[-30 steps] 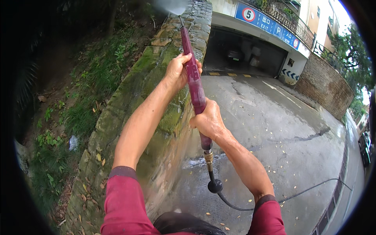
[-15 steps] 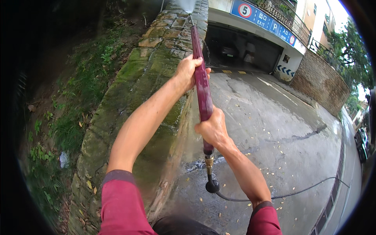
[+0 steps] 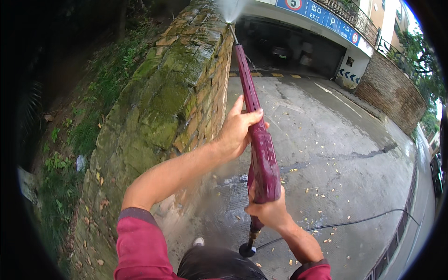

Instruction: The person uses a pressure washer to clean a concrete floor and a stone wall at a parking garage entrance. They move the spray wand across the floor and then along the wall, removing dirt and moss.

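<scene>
Left hand (image 3: 237, 130) cupped round maroon spray gun (image 3: 265, 163), elbow bent; right hand (image 3: 272, 212) wrapped tighter, nearer body.

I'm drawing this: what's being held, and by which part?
A maroon spray gun: left hand around its middle, right hand around its rear handle.

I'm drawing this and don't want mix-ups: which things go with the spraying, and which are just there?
Goes with the spraying:
- maroon spray gun, held by the left hand and right hand
- black hose
- white spray near the stone wall

Just there:
- fallen leaves
- pale scrap among the plants
- blue sign
- dark car
</scene>
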